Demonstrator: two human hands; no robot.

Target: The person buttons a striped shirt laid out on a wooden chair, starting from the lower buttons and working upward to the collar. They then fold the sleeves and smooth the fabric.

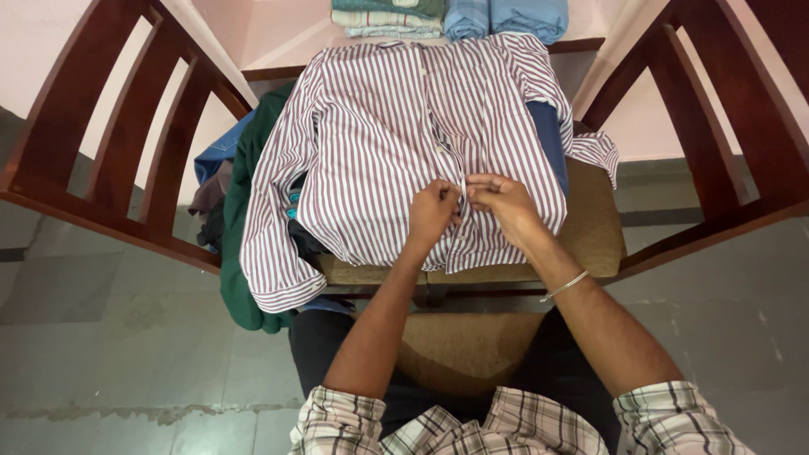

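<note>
Shirt: a striped shirt (pixel 379 135), maroon lines on white, lay face up and spread flat across a chair seat (pixel 590 227), collar end away from the person and hem toward them.
Placket: the button strip ran down the middle of the shirt; both front panels met along it at the point where the hands worked.
Sleeves: the sleeve on the left of the view hung over the seat edge, cuff (pixel 282 291) lowest; the opposite cuff (pixel 594 152) lay folded out on the right of the view.
Fabric: thin woven cloth, lightly creased, stripes fine and even.
Left hand: the left hand (pixel 431 215) was closed, fingertips pinched on the placket edge just above the hem.
Right hand: the right hand (pixel 504 206) was closed likewise, pinching the same strip, its fingertips touching those of the left hand; a thin metal bangle (pixel 565 286) sat on that wrist.
Under the shirt: a dark green garment (pixel 240 211) and blue cloth (pixel 221 152) showed at the left of the view, with a further blue piece (pixel 549 135) at the right.
Seat: padded, tan, coarse weave, in a dark wooden frame.
Surroundings: wooden chair backs (pixel 109 126) stood to either side; folded clothes (pixel 447 17) lay stacked on the pink bench (pixel 286 34) beyond the collar.
</note>
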